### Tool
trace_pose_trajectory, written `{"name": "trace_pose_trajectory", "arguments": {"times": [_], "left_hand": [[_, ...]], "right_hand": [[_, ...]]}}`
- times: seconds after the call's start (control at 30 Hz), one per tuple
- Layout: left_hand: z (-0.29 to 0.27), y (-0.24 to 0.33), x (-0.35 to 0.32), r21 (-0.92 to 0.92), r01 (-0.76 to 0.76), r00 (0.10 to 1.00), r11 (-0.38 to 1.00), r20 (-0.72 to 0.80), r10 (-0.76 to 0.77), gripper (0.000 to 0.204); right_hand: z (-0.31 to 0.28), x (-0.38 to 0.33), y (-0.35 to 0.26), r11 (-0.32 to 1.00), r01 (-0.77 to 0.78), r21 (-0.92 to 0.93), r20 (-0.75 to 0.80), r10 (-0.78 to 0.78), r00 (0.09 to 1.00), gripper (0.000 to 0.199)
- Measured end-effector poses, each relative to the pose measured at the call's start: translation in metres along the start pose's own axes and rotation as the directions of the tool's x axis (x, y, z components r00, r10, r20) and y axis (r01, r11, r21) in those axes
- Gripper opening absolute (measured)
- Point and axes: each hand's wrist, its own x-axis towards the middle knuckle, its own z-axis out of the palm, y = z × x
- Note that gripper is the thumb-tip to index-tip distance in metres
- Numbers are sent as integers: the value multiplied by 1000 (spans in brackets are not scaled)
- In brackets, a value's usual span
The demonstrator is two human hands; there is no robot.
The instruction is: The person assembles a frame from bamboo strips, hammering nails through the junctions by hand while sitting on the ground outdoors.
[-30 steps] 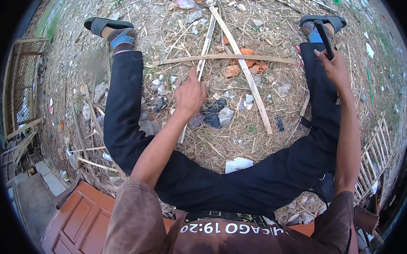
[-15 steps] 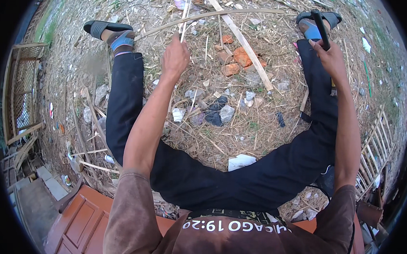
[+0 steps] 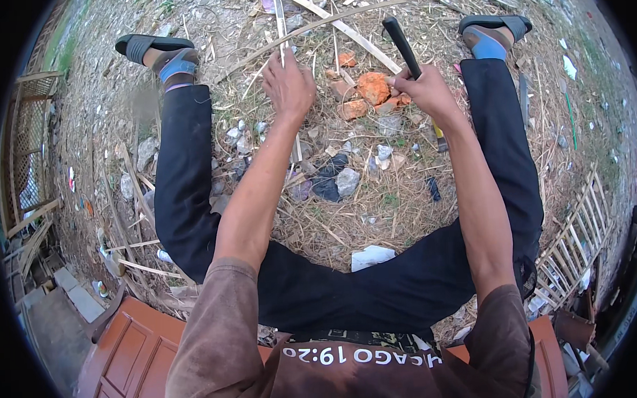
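Note:
My left hand (image 3: 290, 88) is closed around a thin, pale wooden strip (image 3: 280, 23), which runs away from me past my fingers; its near end shows below my wrist. In my right hand (image 3: 427, 93) is a hammer with a black grip (image 3: 400, 45) that sticks up beyond my fist. A yellow piece of its shaft shows beside my right forearm, and its head is mostly hidden there. Between and beyond my hands lie broken orange bricks (image 3: 373, 88). Another pale wooden slat (image 3: 355, 36) reaches toward the bricks, crossed by a thin bent strip (image 3: 312, 27).
My legs, in black trousers (image 3: 184, 161), spread around straw-littered ground with stones (image 3: 347, 182), black plastic (image 3: 326, 179) and a white scrap (image 3: 372, 257). A slatted wooden frame (image 3: 572, 243) lies at right. A reddish-brown panelled door (image 3: 131, 353) is beneath me; a lattice panel (image 3: 36, 142) stands far left.
My right hand has swung left with the hammer, from over my right leg to beside the bricks. My left hand has shifted slightly right and nearer, with the wooden strip.

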Motion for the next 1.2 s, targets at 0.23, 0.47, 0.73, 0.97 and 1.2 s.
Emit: {"name": "trace_pose_trajectory", "arguments": {"times": [0.23,0.47,0.73,0.97,1.2], "left_hand": [[-16,53,-58,-675,-326,875,662,50,481,40],[-21,66,-69,-753,-49,936,656,194,293,46],[-27,74,-71,-741,-174,905,648,139,402,52],[3,49,-71,-782,206,897,588,391,206,51],[-10,52,-73,-862,414,858,294,477,190,41]], "right_hand": [[5,3,-18,996,-86,-22,206,89,974,16],[-1,-9,-20,982,-186,-44,215,191,958,17],[-9,-14,-12,973,-228,18,208,220,953,22],[-29,-46,-26,977,-150,154,-59,160,985,40],[-31,-85,-24,959,-198,205,-19,206,978,42]]}}
